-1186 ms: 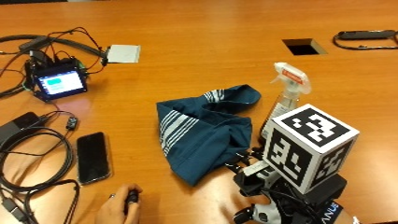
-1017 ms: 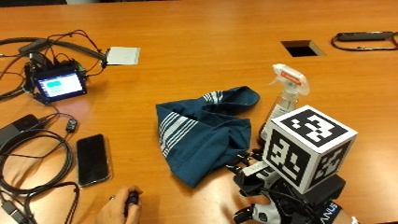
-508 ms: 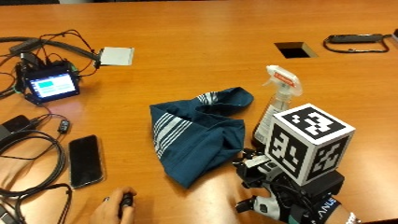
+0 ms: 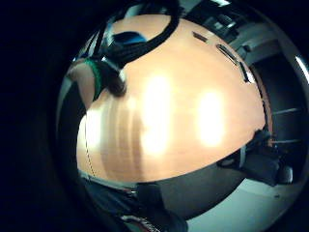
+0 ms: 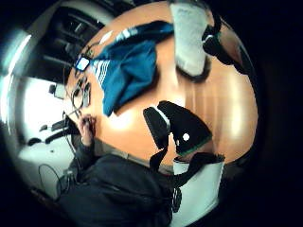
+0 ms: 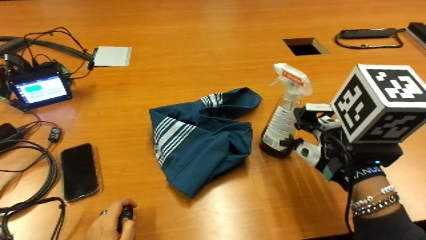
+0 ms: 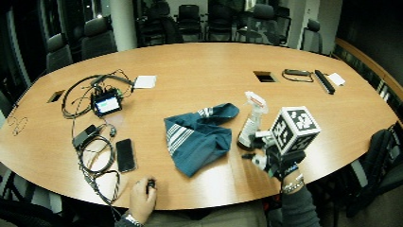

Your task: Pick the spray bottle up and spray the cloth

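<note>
Spray bottle stood upright on wooden table, just right of the cloth, w/ bare tabletop beyond it toward the far edge. Gloved right hand was just beside the bottle's right side; whether fingers touched or gripped it, can't tell. Bottle clear plastic w/ white trigger head, label unreadable. Cloth teal w/ white stripes, crumpled. Black phone lay flat nr the front-left edge.

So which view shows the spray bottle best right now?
The outside view: the spray bottle stands upright on the table, whole from trigger head to base, beside the cloth, with the right hand close by. The wide outside view shows it smaller. The thumb side palm view shows only its body; the little finger side misses it.
</note>
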Available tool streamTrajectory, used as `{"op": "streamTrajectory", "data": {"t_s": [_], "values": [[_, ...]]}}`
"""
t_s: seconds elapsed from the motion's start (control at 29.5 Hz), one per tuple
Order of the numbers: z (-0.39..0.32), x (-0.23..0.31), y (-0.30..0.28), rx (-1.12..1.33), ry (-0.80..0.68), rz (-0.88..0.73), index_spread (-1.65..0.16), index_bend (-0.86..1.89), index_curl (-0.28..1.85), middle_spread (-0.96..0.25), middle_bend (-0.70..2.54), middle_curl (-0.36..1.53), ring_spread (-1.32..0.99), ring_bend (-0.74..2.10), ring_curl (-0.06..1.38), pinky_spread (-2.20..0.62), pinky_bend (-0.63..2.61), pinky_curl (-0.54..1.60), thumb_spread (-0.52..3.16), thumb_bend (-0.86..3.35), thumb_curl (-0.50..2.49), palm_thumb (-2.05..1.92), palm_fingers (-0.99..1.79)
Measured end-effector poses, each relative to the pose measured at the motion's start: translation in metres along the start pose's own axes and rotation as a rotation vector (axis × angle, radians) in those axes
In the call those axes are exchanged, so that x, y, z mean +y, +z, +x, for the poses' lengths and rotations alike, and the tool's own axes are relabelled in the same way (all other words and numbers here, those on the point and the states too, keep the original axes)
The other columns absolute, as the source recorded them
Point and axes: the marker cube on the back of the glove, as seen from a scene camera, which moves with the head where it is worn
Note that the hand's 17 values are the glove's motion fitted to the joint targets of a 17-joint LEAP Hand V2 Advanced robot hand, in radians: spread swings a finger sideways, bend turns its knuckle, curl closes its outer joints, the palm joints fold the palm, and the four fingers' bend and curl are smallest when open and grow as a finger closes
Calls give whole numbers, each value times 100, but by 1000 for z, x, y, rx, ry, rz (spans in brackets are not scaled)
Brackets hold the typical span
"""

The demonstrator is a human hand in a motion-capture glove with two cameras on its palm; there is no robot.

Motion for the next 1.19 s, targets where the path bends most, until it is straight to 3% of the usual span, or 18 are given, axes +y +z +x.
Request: {"op": "streamTrajectory", "data": {"t_s": [0.17, 0.31, 0.71, 0.85, 0.95, 1.19], "values": [[12, -25, -13, -72, 164, 108, -32, 16, 31, -10, 27, 31, -11, 43, 30, 14, 22, 27, 109, 0, 22, 50, 94], [13, -37, -12, -261, 202, 176, -31, 13, 31, -11, 27, 33, -12, 44, 32, 10, 22, 28, 108, -2, 22, 47, 97], [-11, -70, 27, -935, 92, 273, -30, 16, 32, -13, 24, 36, -13, 39, 33, 4, 19, 30, 104, 12, 35, 83, 102], [-21, -76, 36, -1004, -18, 368, -29, 14, 33, -14, 25, 37, -15, 40, 35, 3, 18, 30, 96, 10, 39, 87, 106], [-27, -76, 40, -1022, -77, 491, -29, 8, 31, -17, 32, 41, -15, 47, 37, -1, 23, 32, 101, 5, 40, 80, 123], [-38, -73, 44, -1040, -119, 722, -27, 7, 29, -19, 43, 46, -17, 63, 42, -12, 35, 36, 118, -1, 34, 71, 136]]}}
